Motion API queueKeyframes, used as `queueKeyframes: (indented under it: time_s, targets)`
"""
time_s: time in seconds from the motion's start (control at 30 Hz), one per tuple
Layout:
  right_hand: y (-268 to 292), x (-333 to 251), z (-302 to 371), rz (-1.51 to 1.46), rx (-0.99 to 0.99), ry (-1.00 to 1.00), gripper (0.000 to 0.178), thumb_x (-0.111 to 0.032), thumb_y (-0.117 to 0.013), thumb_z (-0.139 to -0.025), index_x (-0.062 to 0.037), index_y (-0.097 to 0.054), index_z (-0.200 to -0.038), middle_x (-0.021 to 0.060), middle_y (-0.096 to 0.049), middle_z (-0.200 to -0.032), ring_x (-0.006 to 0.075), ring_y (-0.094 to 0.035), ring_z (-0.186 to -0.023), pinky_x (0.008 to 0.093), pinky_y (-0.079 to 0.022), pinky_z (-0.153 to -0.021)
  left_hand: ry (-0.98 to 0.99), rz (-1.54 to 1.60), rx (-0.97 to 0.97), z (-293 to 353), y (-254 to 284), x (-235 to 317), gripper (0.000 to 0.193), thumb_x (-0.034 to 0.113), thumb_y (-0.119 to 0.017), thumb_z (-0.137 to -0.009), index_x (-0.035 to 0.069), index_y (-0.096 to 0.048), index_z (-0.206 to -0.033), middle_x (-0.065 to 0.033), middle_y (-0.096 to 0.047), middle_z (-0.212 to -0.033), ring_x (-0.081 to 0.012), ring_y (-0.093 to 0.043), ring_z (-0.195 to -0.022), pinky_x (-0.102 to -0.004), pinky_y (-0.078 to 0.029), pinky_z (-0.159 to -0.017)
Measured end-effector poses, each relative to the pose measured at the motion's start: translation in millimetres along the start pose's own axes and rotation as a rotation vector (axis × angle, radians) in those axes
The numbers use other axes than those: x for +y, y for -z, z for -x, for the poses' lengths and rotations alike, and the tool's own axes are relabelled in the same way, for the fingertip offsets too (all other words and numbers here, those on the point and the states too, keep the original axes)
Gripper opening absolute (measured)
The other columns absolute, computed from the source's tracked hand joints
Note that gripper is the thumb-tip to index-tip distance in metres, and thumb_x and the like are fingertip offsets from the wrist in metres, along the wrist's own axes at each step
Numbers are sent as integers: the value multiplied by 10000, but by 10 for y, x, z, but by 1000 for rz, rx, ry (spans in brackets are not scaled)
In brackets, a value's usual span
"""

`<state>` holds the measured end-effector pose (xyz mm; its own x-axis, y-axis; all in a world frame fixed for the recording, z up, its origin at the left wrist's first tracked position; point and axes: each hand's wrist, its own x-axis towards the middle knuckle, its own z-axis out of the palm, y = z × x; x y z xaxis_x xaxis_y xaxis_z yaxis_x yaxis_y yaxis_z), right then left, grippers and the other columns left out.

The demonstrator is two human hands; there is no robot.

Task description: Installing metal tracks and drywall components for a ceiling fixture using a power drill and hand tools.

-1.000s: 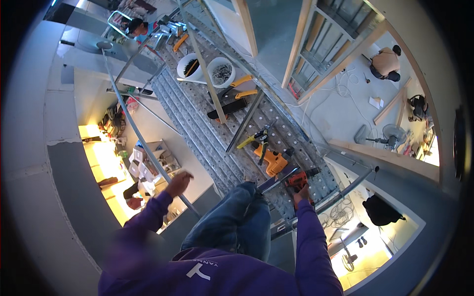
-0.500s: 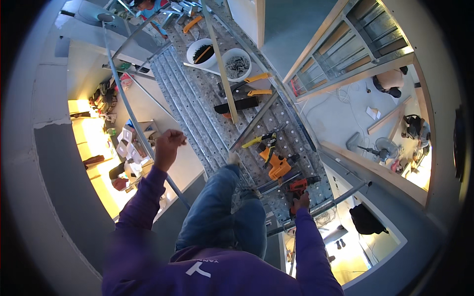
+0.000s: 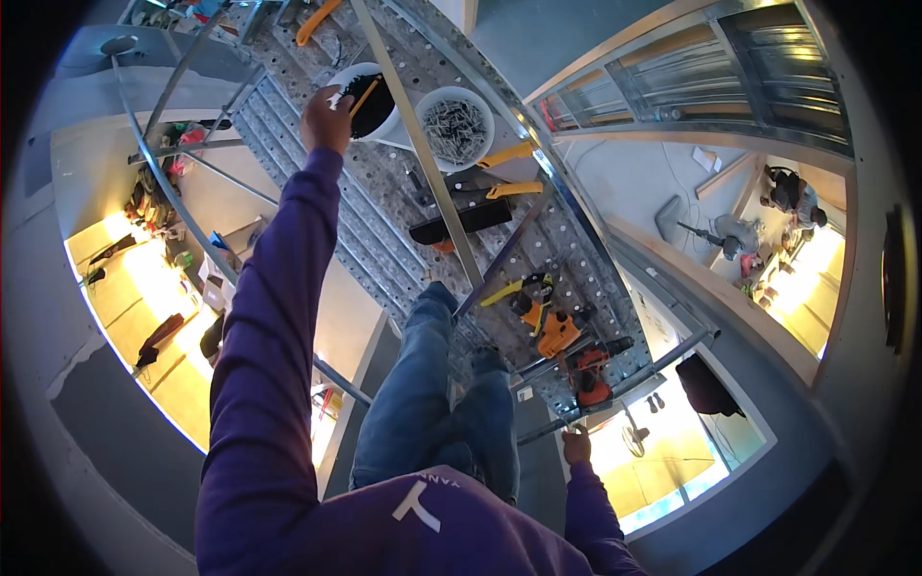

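My left hand (image 3: pixel 327 122) is over the near-left rim of a white bucket (image 3: pixel 392 123) of small black pieces like screws, its fingers apart and curved, with nothing visible between them. A thin yellow stick (image 3: pixel 363 97) lies in that bucket. Beside it a second white bucket (image 3: pixel 490 125) holds silver fasteners (image 3: pixel 454 132). My right hand (image 3: pixel 576 444) is low at the right, just below the platform's end rail (image 3: pixel 663 363), fingers curled; what they hold, if anything, is hidden. Close above it a red drill (image 3: pixel 589 374) lies on the platform, apart from the hand.
On the perforated metal scaffold platform (image 3: pixel 370 230) lie an orange power tool (image 3: pixel 555 334), yellow-handled snips (image 3: pixel 504 291), a black block-like tool (image 3: pixel 461 222) and yellow-handled tools (image 3: pixel 515 189). A long metal strip (image 3: pixel 423 144) crosses it. Lower rooms show past both edges; a person (image 3: pixel 795 197) is down right.
My left hand has moved up and forward to the bucket of black pieces. My right hand has let go of the red drill and drawn back below the rail.
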<state>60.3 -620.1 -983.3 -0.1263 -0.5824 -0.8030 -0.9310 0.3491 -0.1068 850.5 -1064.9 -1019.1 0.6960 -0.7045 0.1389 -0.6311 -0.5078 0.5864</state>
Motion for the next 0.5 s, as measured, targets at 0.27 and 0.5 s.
queueKeyframes:
  time_s: [0.27,0.5]
  targets:
    - [298,-1429,218,-298,-99,-129,441,-237,-649,-858,-8,-557,-1224,156,-685,-986,270,-656,-932,379,-511,-844,-869,-10,-687,167,-519,735,41,87,-645,-773,83,-686,-781,-100,-681,-798,-296,-657,-790,-439,-522,-732]
    - [263,-1169,308,-403,-23,-216,397,-260,-629,-874,6,-590,-1167,135,-685,-903,224,-668,-813,354,-531,-740,-888,-523,-923,72,-881,828,90,146,-647,-761,119,-715,-814,-111,-705,-824,-291,-698,-796,-423,-558,-706]
